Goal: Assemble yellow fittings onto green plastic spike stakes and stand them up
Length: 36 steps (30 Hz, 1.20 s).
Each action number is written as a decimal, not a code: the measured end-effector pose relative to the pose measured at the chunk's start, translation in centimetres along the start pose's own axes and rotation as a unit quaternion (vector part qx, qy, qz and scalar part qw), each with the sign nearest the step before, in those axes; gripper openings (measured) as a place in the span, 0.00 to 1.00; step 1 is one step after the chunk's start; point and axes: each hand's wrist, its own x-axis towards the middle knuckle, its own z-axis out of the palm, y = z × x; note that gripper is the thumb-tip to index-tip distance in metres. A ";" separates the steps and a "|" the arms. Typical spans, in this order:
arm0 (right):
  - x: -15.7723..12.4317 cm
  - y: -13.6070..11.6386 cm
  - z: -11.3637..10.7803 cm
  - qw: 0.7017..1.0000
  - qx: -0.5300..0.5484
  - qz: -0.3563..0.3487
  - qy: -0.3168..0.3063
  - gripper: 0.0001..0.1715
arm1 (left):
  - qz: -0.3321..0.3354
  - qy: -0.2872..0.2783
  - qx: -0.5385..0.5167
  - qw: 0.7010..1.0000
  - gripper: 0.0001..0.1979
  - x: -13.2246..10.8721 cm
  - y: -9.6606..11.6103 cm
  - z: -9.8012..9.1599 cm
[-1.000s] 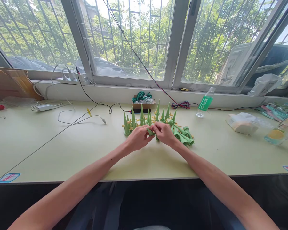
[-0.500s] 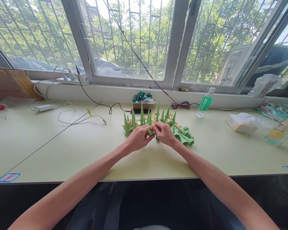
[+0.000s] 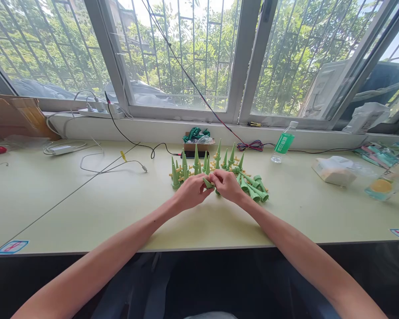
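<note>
No shift is noted over the last second; fine handling is judged unfinished. Green cone [image 3: 207,183] is held in left hand [image 3: 193,189], before standing cones [image 3: 196,160]; right hand's [image 3: 226,184] grip cannot be told.

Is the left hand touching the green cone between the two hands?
Touching: the head view shows the green cone tilted in the left hand, held between thumb and fingers.
</note>
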 end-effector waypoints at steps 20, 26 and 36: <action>0.0 -0.3 -0.1 1.000 0.002 -0.010 -0.003 0.20 | 0.004 -0.003 -0.004 1.000 0.06 0.0 0.0 -0.1; 0.0 -0.2 -0.1 1.000 -0.004 -0.008 -0.003 0.20 | 0.001 0.000 0.001 1.000 0.06 0.1 0.2 -0.1; -0.1 -0.3 -0.1 1.000 -0.002 -0.005 -0.008 0.20 | 0.001 -0.003 -0.001 1.000 0.06 0.1 0.2 -0.2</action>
